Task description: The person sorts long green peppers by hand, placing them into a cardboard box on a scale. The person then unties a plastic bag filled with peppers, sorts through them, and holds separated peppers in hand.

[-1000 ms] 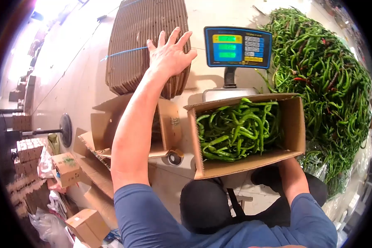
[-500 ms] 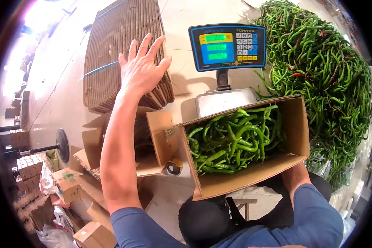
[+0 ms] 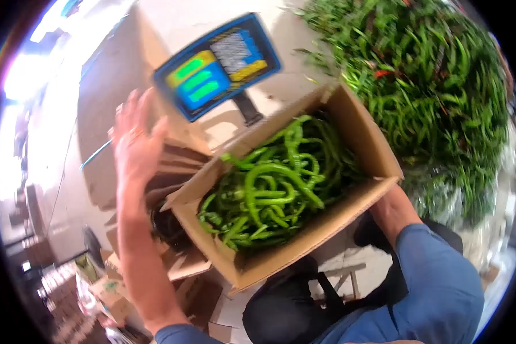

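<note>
An open cardboard box [image 3: 321,238] with green chili peppers [image 3: 269,189] inside is tilted over my lap, in front of the scale. My right hand [image 3: 389,207] supports it from below at the near right corner, the fingers hidden behind the cardboard. Out to the left, my left hand [image 3: 136,137] is open, somewhat blurred, with its fingers apart and nothing in it. It hovers over or beside a strapped stack of flattened cardboard boxes [image 3: 106,97]; contact cannot be judged. Behind the box stands the scale's display [image 3: 218,66] with lit green readouts; its platform is hidden.
A large heap of green chilies [image 3: 418,97], with a few red ones, covers the floor on the right, above clear plastic sheeting [image 3: 441,195]. Another open carton [image 3: 183,261] sits left of the held box. Cartons and plastic bags crowd the lower left.
The view has turned, and the box of chilies appears further left and rotated, now covering the scale platform. My left hand has shifted left and down, still open. My right hand stays under the box.
</note>
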A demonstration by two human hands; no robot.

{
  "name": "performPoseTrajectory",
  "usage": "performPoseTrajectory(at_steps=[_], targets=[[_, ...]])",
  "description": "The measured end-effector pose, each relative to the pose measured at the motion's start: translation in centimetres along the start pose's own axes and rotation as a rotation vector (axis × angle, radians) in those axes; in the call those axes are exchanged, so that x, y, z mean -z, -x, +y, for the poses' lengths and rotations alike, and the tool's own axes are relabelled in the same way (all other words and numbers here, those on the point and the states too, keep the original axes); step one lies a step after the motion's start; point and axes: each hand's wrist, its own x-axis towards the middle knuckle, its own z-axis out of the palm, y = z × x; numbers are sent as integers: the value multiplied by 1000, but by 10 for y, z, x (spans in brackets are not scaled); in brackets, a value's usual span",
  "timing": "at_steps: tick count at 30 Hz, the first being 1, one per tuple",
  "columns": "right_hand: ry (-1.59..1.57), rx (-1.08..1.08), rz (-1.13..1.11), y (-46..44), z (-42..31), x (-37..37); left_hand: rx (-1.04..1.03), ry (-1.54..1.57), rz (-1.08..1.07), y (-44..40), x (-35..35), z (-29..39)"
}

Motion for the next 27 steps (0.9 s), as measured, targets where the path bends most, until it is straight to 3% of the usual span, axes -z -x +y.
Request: performPoseTrajectory(at_steps=[4,8,10,11,13,14,16,20,22,24,26,27], targets=[[110,53,-90,2,43,-57,-139,49,30,-5,-8,-14],[9,51,-164,42,84,-107,-93,0,-9,-5,-11,-14],[18,69,-234,57,95,-94,-67,-35,-29,-4,-9,-17],[155,143,-389,53,96,-74,-61,-56,-40,-3,-8,-16],[394,227,-621,73,68,0,-76,-60,-63,-6,-12,-25],[444,236,-612,100,40,51,-53,-54,-91,-4,-3,-14],[401,269,-497,157,1,147,-1,-44,-146,1,18,8],[39,251,-129,299,25,277,-139,264,35,11,41,19],[-96,95,145,369,84,291,-173,284,71,46,77,71],[-63,-217,422,453,131,284,-214,356,95,90,106,133],[91,-518,493,525,189,264,-278,460,70,131,119,173],[-6,-642,647,558,211,246,-322,471,2,154,127,200]])
